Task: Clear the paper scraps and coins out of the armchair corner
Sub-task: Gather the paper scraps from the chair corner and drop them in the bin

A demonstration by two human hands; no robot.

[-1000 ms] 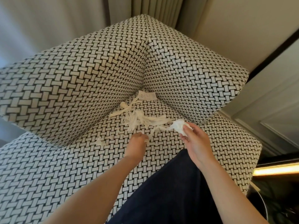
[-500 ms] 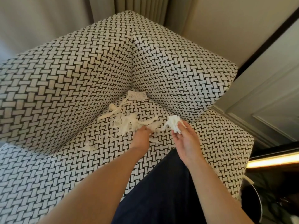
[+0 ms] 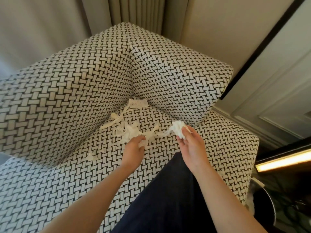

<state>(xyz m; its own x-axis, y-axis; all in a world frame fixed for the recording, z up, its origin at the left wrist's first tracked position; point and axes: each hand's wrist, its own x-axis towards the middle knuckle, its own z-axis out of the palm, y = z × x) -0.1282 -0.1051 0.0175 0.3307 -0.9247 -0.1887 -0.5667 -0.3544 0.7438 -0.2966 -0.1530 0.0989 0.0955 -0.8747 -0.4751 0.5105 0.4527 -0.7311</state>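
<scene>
White paper scraps [image 3: 129, 130] lie in a loose tangle on the armchair seat [image 3: 50, 190], near the corner where the two woven back cushions meet. My left hand [image 3: 133, 148] reaches into the near edge of the tangle and pinches some strips. My right hand [image 3: 191, 147] holds a crumpled wad of paper [image 3: 179, 128] above the seat, with a strip trailing from it toward the tangle. A small printed slip [image 3: 138, 103] sits right in the corner. A long strip [image 3: 112, 121] and a small scrap [image 3: 91, 157] lie to the left. No coins are visible.
The armchair's black-and-white woven back cushions [image 3: 75, 91] rise behind and to the left. Curtains [image 3: 138, 10] hang behind the chair. A white panelled wall [image 3: 277, 91] and a lit strip [image 3: 284, 159] are to the right. My dark trouser leg [image 3: 168, 199] rests on the seat.
My left hand moved forward from the bare seat into the near edge of the tangle and closed on strips. My right hand kept the wad and lifted slightly.
</scene>
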